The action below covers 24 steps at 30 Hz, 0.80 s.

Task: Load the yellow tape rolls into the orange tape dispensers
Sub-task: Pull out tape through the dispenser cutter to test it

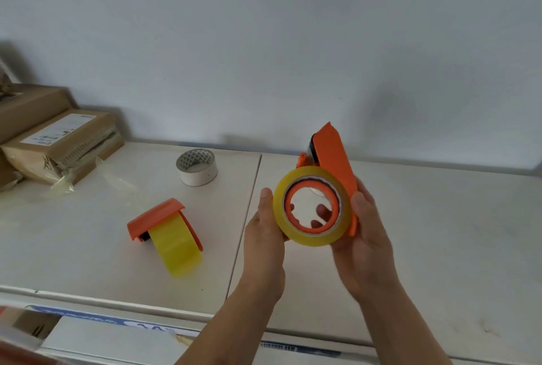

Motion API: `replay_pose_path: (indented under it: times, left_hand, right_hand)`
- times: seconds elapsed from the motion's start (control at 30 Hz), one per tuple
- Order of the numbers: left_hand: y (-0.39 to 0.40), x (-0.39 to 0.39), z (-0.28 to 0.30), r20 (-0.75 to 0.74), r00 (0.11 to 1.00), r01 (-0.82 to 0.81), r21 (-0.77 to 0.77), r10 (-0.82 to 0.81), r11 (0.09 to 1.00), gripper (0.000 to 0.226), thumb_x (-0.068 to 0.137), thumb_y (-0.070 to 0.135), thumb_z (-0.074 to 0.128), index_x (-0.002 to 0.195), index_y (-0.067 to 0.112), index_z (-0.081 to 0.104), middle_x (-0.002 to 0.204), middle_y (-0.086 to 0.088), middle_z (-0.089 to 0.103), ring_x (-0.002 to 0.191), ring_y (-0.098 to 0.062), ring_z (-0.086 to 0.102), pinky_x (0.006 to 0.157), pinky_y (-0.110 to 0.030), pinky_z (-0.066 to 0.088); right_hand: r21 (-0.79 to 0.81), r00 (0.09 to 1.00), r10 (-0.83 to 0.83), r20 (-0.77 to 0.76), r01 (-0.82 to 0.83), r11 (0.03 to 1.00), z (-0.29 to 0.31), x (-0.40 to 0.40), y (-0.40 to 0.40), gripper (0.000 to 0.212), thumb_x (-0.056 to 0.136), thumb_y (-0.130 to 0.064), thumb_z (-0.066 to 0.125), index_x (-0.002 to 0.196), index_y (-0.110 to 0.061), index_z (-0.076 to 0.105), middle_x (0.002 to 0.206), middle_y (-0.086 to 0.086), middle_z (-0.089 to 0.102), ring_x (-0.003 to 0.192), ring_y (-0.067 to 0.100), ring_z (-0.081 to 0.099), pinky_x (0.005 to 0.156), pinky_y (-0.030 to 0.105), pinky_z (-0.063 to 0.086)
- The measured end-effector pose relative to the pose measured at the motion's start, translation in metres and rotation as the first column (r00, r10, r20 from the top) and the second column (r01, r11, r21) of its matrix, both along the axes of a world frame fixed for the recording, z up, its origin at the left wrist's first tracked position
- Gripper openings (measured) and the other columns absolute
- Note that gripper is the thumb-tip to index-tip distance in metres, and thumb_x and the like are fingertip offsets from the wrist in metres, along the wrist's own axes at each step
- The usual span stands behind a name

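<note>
I hold an orange tape dispenser [333,153] upright above the white surface, with a yellow tape roll [296,232] sitting around its orange hub. My right hand [363,235] grips the dispenser's body from the right, fingertips showing through the hub. My left hand [264,235] presses on the roll's left edge with the thumb up. A second orange dispenser [155,216] lies on the surface to the left, with a yellow roll [177,247] in it.
A white roll of tape [197,166] stands behind, near the wall. Cardboard boxes [58,141] are stacked at the far left with crumpled clear film [63,185] beside them. The white surface [440,218] has a seam down its middle and a front edge below.
</note>
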State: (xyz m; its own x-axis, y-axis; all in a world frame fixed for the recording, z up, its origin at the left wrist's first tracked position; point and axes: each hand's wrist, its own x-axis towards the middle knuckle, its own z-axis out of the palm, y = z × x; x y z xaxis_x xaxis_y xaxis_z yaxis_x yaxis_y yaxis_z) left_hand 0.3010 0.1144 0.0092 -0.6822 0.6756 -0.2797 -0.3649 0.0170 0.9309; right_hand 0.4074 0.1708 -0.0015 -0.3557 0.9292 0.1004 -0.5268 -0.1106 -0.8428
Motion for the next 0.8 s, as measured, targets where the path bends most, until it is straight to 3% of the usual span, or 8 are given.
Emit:
replay_pose_path:
  times: [0.13,0.2,0.3,0.43,0.53,0.63,0.7,0.8]
  left_hand:
    - [-0.001,-0.011,-0.008,-0.173,0.982,-0.091,-0.105,0.072,0.99,0.024,0.099,0.039,0.05,0.107,0.022,0.065,0.094,0.0,0.068,0.083,-0.017,0.062,0.066,-0.026,0.047]
    - [-0.004,-0.016,-0.009,-0.146,0.978,-0.165,-0.109,0.148,0.98,0.016,0.099,0.03,0.051,0.104,0.022,0.064,0.09,0.001,0.065,0.073,-0.017,0.058,0.06,-0.025,0.043]
    - [-0.006,-0.021,-0.012,-0.136,0.977,-0.185,-0.129,0.167,0.974,0.014,0.1,0.024,0.05,0.1,0.021,0.064,0.086,-0.001,0.065,0.069,-0.017,0.056,0.058,-0.026,0.044]
    - [-0.007,-0.026,-0.025,-0.301,0.952,-0.119,-0.229,0.046,0.966,0.014,0.098,0.026,0.05,0.098,0.024,0.064,0.083,0.005,0.067,0.074,-0.016,0.062,0.067,-0.031,0.052]
    - [-0.009,-0.028,-0.031,-0.523,0.841,-0.077,-0.37,-0.139,0.926,0.013,0.098,0.03,0.049,0.099,0.028,0.062,0.082,0.015,0.064,0.077,-0.007,0.061,0.079,-0.034,0.055]
    - [-0.01,-0.032,-0.029,-0.717,0.618,-0.123,-0.492,-0.321,0.862,0.019,0.099,0.032,0.045,0.105,0.031,0.062,0.097,0.012,0.066,0.085,-0.01,0.061,0.077,-0.029,0.051]
    - [-0.01,-0.037,-0.029,-0.777,0.458,-0.16,-0.55,-0.432,0.82,0.027,0.1,0.032,0.04,0.116,0.027,0.062,0.112,0.008,0.065,0.099,-0.014,0.06,0.079,-0.03,0.049]
    - [-0.007,-0.043,-0.029,-0.776,0.339,-0.174,-0.607,-0.532,0.775,0.029,0.1,0.026,0.039,0.121,0.024,0.059,0.119,0.005,0.063,0.105,-0.018,0.058,0.082,-0.032,0.049]
  right_hand:
    - [0.143,0.887,-0.125,0.445,0.068,0.987,0.03,0.009,0.027,0.025,0.085,-0.032,0.067,0.11,-0.03,0.072,0.103,-0.002,0.076,0.089,0.014,0.069,0.076,0.031,0.05]
    - [0.178,0.728,-0.09,0.679,-0.045,0.983,0.044,0.006,0.04,0.025,0.08,-0.032,0.071,0.105,-0.034,0.073,0.104,-0.01,0.075,0.097,0.011,0.069,0.082,0.028,0.05]
    - [0.159,0.393,-0.042,0.918,-0.269,0.95,0.053,-0.01,0.048,0.035,0.073,-0.046,0.07,0.109,-0.046,0.068,0.111,-0.016,0.066,0.097,0.008,0.062,0.086,0.028,0.049]
    - [0.059,0.033,-0.049,0.998,-0.479,0.876,0.065,-0.031,0.053,0.066,0.067,-0.057,0.067,0.13,-0.046,0.052,0.126,-0.007,0.056,0.107,0.016,0.056,0.085,0.031,0.047]
    - [0.008,-0.165,-0.114,0.98,-0.537,0.843,0.078,-0.04,0.056,0.069,0.067,-0.06,0.067,0.128,-0.032,0.046,0.117,-0.004,0.052,0.104,0.019,0.054,0.085,0.036,0.049]
    - [-0.01,-0.245,-0.173,0.954,-0.604,0.797,0.084,-0.048,0.058,0.052,0.065,-0.063,0.064,0.107,-0.032,0.056,0.106,-0.006,0.059,0.094,0.015,0.057,0.085,0.039,0.052]
    - [-0.052,-0.285,-0.175,0.942,-0.643,0.764,0.087,-0.053,0.057,0.049,0.07,-0.061,0.062,0.11,-0.034,0.06,0.108,-0.006,0.06,0.095,0.014,0.057,0.088,0.038,0.051]
    - [-0.129,-0.38,-0.225,0.897,-0.712,0.691,0.092,-0.062,0.054,0.05,0.079,-0.059,0.057,0.12,-0.031,0.063,0.118,-0.003,0.06,0.105,0.019,0.054,0.094,0.037,0.047]
